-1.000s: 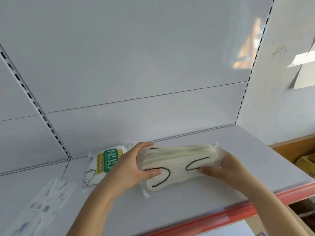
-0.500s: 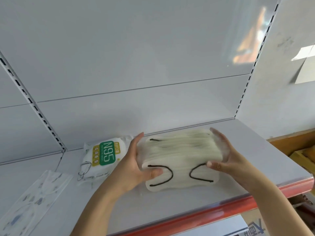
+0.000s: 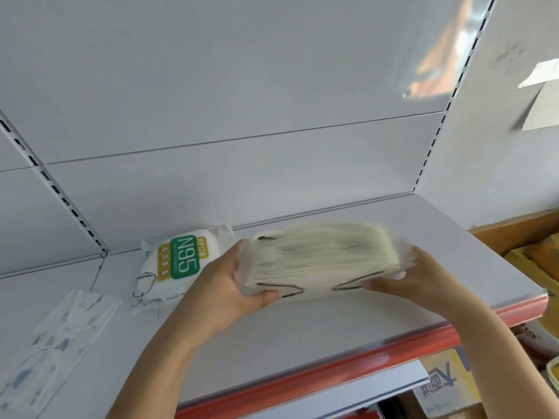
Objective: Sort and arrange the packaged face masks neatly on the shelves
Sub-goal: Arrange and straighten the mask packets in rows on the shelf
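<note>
Head view, only cam: both hands hold one clear pkg of cream masks point(image 3: 320, 261) w/ dark ear loops, a hand at each short end; left hand point(image 3: 230, 285) has thumb curled under the front-left corner and fingers behind the end; right hand point(image 3: 414, 282) has thumb on the front-right edge, fingers wrapped round the far end; so both are closed on the pack, neither free. Vs half a sec ago the pack has tipped: then its broad face w/ both loops faced the cam, now the stacked edges show and the loops sit squashed along the lower front edge; pkg is motion-blurred, so it's prob still turning; can't tell if its bottom touches the shelf point(image 3: 302, 337) or hovers just above. It has also drifted a bit right, away from the N95 pack point(image 3: 178, 261), which lies flat by the back panel just left of the left hand, unchanged; the printed-pattern mask pack point(image 3: 60, 337) stays flat at far left, on the next bay. Meaning for task, as I judge it: person is squaring up and re-orienting this pack before setting it down right of the N95 one; placement not done yet; risk is soft pkg slumping once released.
</note>
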Action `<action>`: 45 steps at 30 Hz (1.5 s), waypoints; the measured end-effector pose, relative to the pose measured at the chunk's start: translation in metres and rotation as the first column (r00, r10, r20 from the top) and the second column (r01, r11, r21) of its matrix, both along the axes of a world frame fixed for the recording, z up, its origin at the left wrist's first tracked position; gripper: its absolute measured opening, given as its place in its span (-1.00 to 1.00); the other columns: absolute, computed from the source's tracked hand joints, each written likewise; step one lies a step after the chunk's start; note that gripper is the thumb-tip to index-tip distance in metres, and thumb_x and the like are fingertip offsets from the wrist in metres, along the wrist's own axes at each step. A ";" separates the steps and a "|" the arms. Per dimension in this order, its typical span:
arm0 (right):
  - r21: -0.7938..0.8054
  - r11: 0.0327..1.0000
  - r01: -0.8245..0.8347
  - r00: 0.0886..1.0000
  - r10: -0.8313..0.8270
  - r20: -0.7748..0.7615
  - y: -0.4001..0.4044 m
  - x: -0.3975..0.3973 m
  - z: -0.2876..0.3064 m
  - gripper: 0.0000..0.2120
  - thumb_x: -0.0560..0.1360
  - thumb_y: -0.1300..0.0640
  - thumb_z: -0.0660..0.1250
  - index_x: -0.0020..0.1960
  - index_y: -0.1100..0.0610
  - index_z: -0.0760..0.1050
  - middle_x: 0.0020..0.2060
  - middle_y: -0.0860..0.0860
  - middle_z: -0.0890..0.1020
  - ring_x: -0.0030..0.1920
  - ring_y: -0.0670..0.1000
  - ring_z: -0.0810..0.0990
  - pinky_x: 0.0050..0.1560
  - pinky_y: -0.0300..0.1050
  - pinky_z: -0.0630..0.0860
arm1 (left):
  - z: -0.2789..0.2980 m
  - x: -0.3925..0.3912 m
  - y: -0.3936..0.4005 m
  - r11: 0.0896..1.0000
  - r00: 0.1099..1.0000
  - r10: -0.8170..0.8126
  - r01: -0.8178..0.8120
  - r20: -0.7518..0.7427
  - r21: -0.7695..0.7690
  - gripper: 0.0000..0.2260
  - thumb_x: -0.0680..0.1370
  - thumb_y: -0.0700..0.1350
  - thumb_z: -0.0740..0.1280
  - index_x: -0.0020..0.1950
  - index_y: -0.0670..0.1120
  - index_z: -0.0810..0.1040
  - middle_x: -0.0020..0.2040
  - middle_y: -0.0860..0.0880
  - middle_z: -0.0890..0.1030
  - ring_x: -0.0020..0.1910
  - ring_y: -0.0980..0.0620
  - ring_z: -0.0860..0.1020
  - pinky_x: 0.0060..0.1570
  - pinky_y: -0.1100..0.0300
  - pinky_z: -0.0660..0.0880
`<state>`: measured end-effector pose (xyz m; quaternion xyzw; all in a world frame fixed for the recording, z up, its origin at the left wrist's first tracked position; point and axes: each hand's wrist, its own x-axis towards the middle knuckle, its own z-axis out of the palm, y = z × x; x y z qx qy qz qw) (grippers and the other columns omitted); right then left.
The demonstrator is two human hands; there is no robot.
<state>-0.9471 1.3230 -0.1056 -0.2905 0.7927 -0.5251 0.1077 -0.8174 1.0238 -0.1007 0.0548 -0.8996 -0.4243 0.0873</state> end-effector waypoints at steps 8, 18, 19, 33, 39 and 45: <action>-0.063 0.998 -0.011 0.999 0.014 0.045 -0.022 0.006 0.010 -0.57 0.27 -0.02 0.60 0.11 -0.03 0.63 -0.02 -0.13 0.73 0.06 -0.13 0.68 0.27 0.06 0.53 | -0.001 0.007 -0.003 0.997 1.000 0.011 -0.011 0.000 0.082 -0.49 0.44 -0.01 0.58 0.34 0.22 0.52 0.13 0.33 0.66 0.12 0.41 0.58 0.17 0.37 0.51; -0.157 0.922 -0.355 0.916 0.377 0.138 -0.174 0.017 0.075 -0.68 0.40 0.21 0.48 -0.42 -0.14 0.59 -0.47 -0.22 0.55 -0.39 -0.24 0.54 -0.27 -0.44 0.45 | 0.036 0.080 -0.093 0.806 0.949 0.315 -0.268 0.001 0.527 -0.57 0.39 0.12 0.60 0.12 -0.08 0.62 0.12 -0.06 0.64 0.12 -0.07 0.63 0.29 -0.32 0.49; -0.159 0.900 -0.407 0.886 0.431 0.170 -0.193 0.025 0.079 -0.83 0.42 0.15 0.51 -0.24 -0.12 0.67 -0.32 -0.16 0.66 -0.23 -0.17 0.65 -0.08 -0.33 0.55 | 0.039 0.094 -0.106 0.781 0.930 0.367 -0.308 0.000 0.543 -0.53 0.39 0.13 0.60 0.13 -0.13 0.62 0.08 -0.07 0.63 0.08 -0.08 0.61 0.24 -0.38 0.49; -0.112 0.728 -0.677 0.674 0.673 0.303 -0.604 0.288 0.087 -0.74 0.47 0.07 0.41 0.14 0.10 0.65 0.03 0.03 0.74 0.06 0.05 0.71 0.13 0.05 0.53 | 0.032 0.406 -0.389 0.425 0.632 0.772 -0.589 0.065 0.687 -0.66 0.42 0.10 0.52 0.14 0.03 0.66 -0.05 0.03 0.74 -0.16 0.12 0.69 -0.27 0.21 0.58; -0.104 0.671 -0.734 0.603 0.714 0.356 -0.747 0.397 0.091 -0.36 0.25 -0.27 0.53 0.23 0.02 0.61 0.08 -0.03 0.72 0.13 0.04 0.69 0.32 0.14 0.46 | 0.048 0.520 -0.511 0.281 0.498 0.860 -0.642 0.110 0.713 -0.51 0.40 0.11 0.58 0.27 0.02 0.58 0.08 -0.01 0.73 -0.06 0.07 0.70 -0.19 0.17 0.61; -0.164 0.510 -0.844 0.418 0.818 0.395 -0.844 0.462 0.105 -0.43 0.34 -0.19 0.51 0.29 -0.03 0.56 0.14 -0.05 0.70 0.16 0.01 0.67 0.25 0.06 0.49 | 0.061 0.588 -0.592 0.202 0.366 0.927 -0.681 0.087 0.704 -0.74 0.52 -0.06 0.50 0.19 0.05 0.59 -0.06 0.08 0.75 -0.16 0.10 0.70 -0.26 0.19 0.60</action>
